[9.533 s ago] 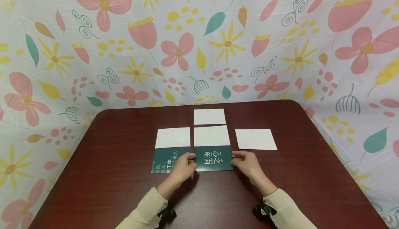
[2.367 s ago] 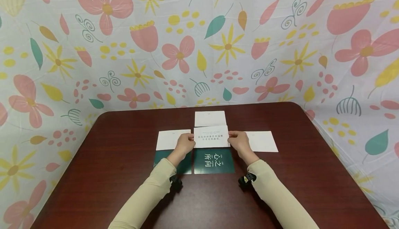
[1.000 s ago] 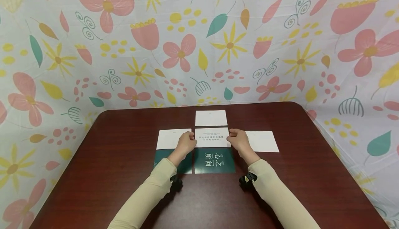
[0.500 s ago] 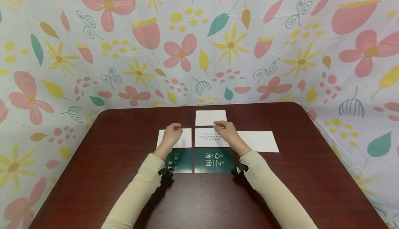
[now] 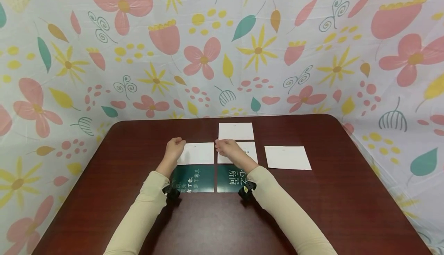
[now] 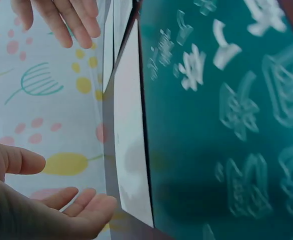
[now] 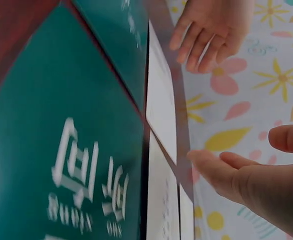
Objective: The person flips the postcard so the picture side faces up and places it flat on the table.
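Note:
My left hand (image 5: 173, 151) hovers at the left edge of a blank white card (image 5: 198, 154), thumb and fingers apart and nothing between them. My right hand (image 5: 231, 151) hangs over the white card with printed text (image 5: 249, 150), covering its left part; in the right wrist view its fingers (image 7: 221, 172) are loosely spread and hold nothing. Nearer me lie two dark green cards with white lettering, a left green card (image 5: 204, 179) and a middle green card (image 5: 226, 185), each adjoining a white card. The left wrist view shows the left green card (image 6: 196, 135) close up.
Behind the printed card lies another blank white card (image 5: 236, 131). A separate white card (image 5: 288, 157) is to the right. All rest on a dark red-brown table (image 5: 329, 208); a flower-patterned cloth (image 5: 222, 54) hangs behind its far edge.
The middle white card, blank side up at first, was held by both hands and now lies text side up. Both hands have let it go and moved left, toward the left white card.

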`<state>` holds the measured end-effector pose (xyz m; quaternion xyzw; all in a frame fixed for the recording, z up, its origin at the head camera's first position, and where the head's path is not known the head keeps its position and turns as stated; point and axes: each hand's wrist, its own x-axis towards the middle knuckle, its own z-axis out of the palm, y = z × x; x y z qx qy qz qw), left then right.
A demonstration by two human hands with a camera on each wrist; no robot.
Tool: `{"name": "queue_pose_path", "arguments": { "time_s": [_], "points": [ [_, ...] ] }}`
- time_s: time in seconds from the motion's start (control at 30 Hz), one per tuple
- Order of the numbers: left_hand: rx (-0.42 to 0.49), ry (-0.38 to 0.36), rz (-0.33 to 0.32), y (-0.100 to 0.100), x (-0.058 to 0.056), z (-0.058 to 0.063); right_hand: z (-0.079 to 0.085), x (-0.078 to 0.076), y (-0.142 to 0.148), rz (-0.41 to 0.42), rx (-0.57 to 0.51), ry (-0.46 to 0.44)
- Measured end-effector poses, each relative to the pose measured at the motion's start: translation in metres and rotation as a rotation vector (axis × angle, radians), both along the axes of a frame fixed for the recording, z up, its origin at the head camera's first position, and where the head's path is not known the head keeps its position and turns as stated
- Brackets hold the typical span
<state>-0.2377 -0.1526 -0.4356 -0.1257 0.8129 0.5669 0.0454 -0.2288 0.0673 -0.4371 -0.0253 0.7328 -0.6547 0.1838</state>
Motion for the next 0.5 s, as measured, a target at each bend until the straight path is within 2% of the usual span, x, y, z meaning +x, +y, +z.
{"name": "queue_pose_path", "arguments": {
  "time_s": [0.1,0.27,0.5],
  "points": [
    [0.003,-0.025,0.004,-0.005,0.003,-0.001,0.000,0.002,-0.006,0.000,-0.030,-0.042],
    [0.019,-0.069,-0.005,-0.011,0.006,-0.002,0.000,0.006,-0.011,0.004,-0.034,-0.060],
    [0.035,-0.087,-0.019,-0.015,0.010,-0.006,-0.005,0.007,-0.016,0.002,-0.047,-0.084]
  ]
}}
